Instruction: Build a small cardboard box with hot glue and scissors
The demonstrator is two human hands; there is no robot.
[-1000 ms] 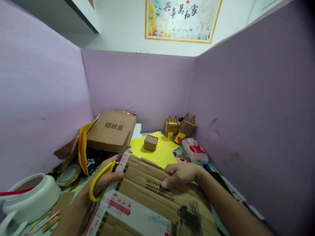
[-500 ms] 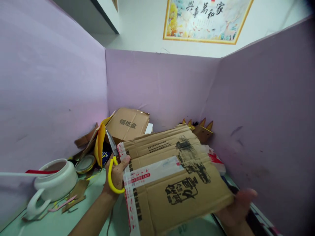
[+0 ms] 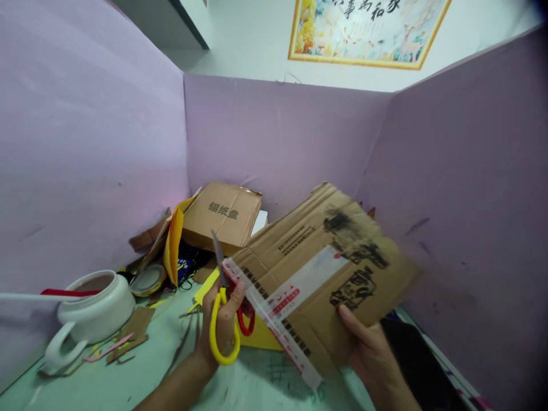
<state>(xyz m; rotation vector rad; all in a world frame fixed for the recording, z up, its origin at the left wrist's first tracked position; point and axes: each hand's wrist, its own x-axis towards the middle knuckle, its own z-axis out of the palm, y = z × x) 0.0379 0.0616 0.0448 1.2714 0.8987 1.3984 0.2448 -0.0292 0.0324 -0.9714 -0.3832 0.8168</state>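
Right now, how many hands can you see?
2: the left hand holds scissors at the taped edge of the cardboard; the right hand holds its lower right edge.

Prob. dom. craft stn: framed calligraphy pic [image 3: 368, 34] at 1 o'clock, purple partitions [image 3: 278, 142], cardboard scraps [image 3: 139, 321] on counter [image 3: 107, 388] nr 8 o'clock.

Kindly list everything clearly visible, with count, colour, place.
Cardboard sheet: 1, brown, centre right
Scissors: 1, yellow-red handles, centre
Box: 1, brown, back left
Bent sheet: 1, orange, beside box
Pot: 1, white, left
Stick: 1 apparently, red-white, at pot
Scraps: several, mostly brown, near pot
Paper: count unclear, yellow, centre
Flat object: 1, black, right
Picture: 1, multicoloured, top
Table: 1, green, below
Panels: 3, purple, around table
Left hand: 1, bare, holding scissors
Right hand: 1, bare, holding cardboard sheet
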